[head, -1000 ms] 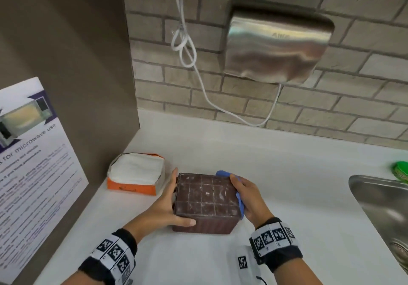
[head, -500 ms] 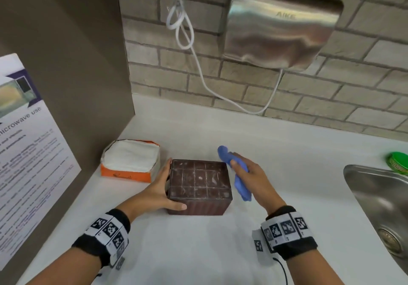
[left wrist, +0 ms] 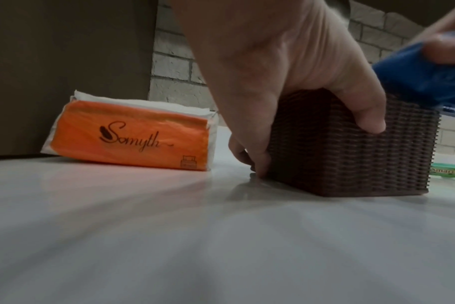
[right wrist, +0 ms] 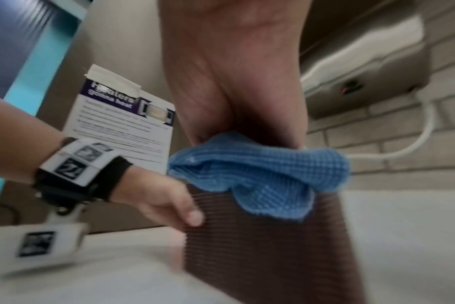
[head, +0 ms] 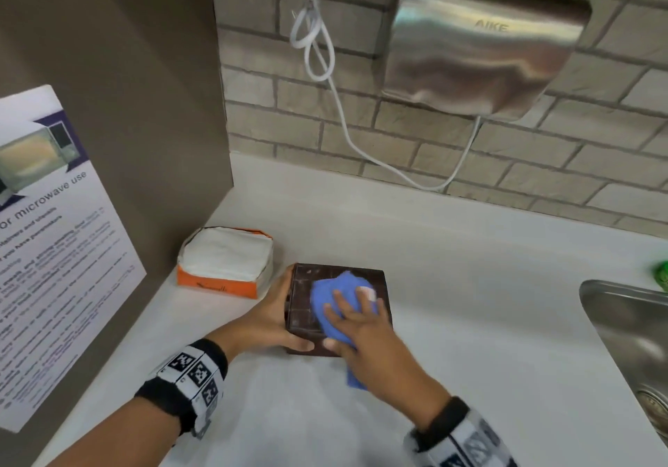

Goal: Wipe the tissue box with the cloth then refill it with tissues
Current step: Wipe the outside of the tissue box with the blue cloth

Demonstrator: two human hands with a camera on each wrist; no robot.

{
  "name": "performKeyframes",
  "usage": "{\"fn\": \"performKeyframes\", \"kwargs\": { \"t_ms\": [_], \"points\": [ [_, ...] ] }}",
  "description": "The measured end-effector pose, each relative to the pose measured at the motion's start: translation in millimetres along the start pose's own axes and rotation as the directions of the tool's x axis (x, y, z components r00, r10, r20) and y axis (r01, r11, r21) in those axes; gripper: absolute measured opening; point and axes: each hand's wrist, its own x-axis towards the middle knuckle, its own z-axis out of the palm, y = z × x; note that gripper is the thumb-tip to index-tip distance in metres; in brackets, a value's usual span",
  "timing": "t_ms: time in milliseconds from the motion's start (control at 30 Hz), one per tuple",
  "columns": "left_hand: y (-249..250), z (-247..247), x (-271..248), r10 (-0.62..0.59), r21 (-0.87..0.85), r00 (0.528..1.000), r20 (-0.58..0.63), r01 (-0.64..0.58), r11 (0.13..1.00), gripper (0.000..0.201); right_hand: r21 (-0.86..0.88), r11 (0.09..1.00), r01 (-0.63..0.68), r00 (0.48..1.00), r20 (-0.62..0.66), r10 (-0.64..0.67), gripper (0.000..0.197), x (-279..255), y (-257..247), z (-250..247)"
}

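Your right hand (head: pixel 365 333) has moved the cloth (head: pixel 334 295) onto the box (head: pixel 377 280) top, fingers flat; left hand (head: pixel 269 316) clamps its 9 o'clock side. Wiping underway.

My head cam looks down and forward from above the white counter (head: pixel 470 285), brick wall at 12 o'clock, sink (head: pixel 629 325) at 3, both hands just below centre. Left wrist cam sits almost on the counter, close in, facing the brown tissue box (left wrist: pixel 351 156) at 2 o'clock and the orange tissue pack (left wrist: pixel 133 137) at 10. Right wrist cam looks up along the palm, very near; all three share the box and blue cloth (right wrist: pixel 262 174).
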Motion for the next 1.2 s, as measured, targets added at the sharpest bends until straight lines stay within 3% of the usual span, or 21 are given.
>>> {"fn": "performKeyframes", "kwargs": {
  "t_ms": [100, 200, 267, 333, 433, 500, 600, 667, 733, 833, 967, 1033, 1133, 1200],
  "points": [
    [-1.3, -0.3, -0.9, -0.003, -0.013, 1.0, 0.022, 0.003, 1.0, 0.119, 0.007, 0.998, 0.057, 0.997, -0.057, -0.057, 0.073, 24.6, -19.5, 18.3],
    [-1.9, 0.1, 0.1, -0.04, -0.041, 0.999, -0.01, 0.04, 0.998, 0.123, 0.008, 0.997, -0.076, 0.98, -0.182, 0.076, 0.055, 53.3, 11.4, 12.2],
    [-1.0, 0.9, 0.7, -0.063, -0.046, 0.998, -0.023, 0.061, 0.997, 0.128, 0.066, 0.973, -0.221, 0.954, -0.194, 0.229, 0.049, 71.8, 37.0, 0.8],
    [0.0, 2.2, 1.2, -0.071, -0.032, 0.997, -0.042, 0.07, 0.997, 0.129, 0.073, 0.953, -0.296, 0.936, -0.178, 0.304, 0.049, 83.5, 46.0, -5.4],
    [-0.2, 2.0, 0.9, -0.05, 0.023, 0.996, -0.067, 0.052, 0.998, 0.127, -0.045, 0.977, -0.207, 0.965, -0.176, 0.196, 0.078, 77.4, 17.7, 1.3],
    [-2.0, -0.1, 2.1, -0.015, 0.051, 0.998, -0.064, 0.018, 0.999, 0.121, -0.004, 0.991, -0.133, 0.984, -0.121, 0.131, 0.086, 61.6, -8.5, 17.8],
    [-4.0, -1.4, 2.1, 0.007, 0.048, 0.999, -0.039, -0.005, 0.999, 0.118, -0.096, 0.993, -0.073, 0.986, -0.156, 0.057, 0.063, 38.5, -36.1, 20.0],
    [-4.3, -1.4, 2.4, 0.008, 0.021, 1.0, -0.03, -0.007, 1.0, 0.118, -0.062, 0.998, -0.007, 0.984, -0.18, -0.004, 0.044, 46.7, -34.5, 14.4],
    [-2.5, -0.9, 1.9, 0.008, 0.026, 0.999, -0.037, -0.007, 1.0, 0.122, -0.026, 1.0, 0.001, 0.993, -0.121, -0.004, 0.045, 64.5, -25.3, 7.4],
    [0.1, 0.3, 2.6, -0.008, 0.023, 0.999, -0.052, 0.009, 1.0, 0.13, -0.07, 0.997, -0.023, 0.991, -0.132, 0.014, 0.05, 87.8, -20.4, 1.8],
    [-7.3, -1.6, 5.9, -0.018, 0.018, 0.999, -0.046, 0.019, 1.0, 0.114, -0.258, 0.966, 0.007, 1.0, -0.011, -0.01, 0.059, 78.3, -30.6, 20.8],
    [-9.8, -3.8, 5.3, -0.046, 0.013, 0.999, -0.026, 0.047, 0.999, 0.109, -0.233, 0.972, 0.034, 0.999, -0.033, -0.043, 0.058, 61.6, -35.8, 30.6],
    [-8.1, -7.0, 6.6, -0.071, 0.02, 0.997, -0.027, 0.072, 0.997, 0.139, -0.299, 0.953, 0.041, 0.993, -0.091, -0.072, 0.05, 41.4, -28.2, 39.1],
    [-4.5, -4.7, 8.9, -0.048, 0.053, 0.998, -0.048, 0.05, 0.997, 0.124, -0.317, 0.948, 0.039, 0.966, -0.232, -0.117, 0.048, 32.6, -0.8, 47.7]
  ]
}}
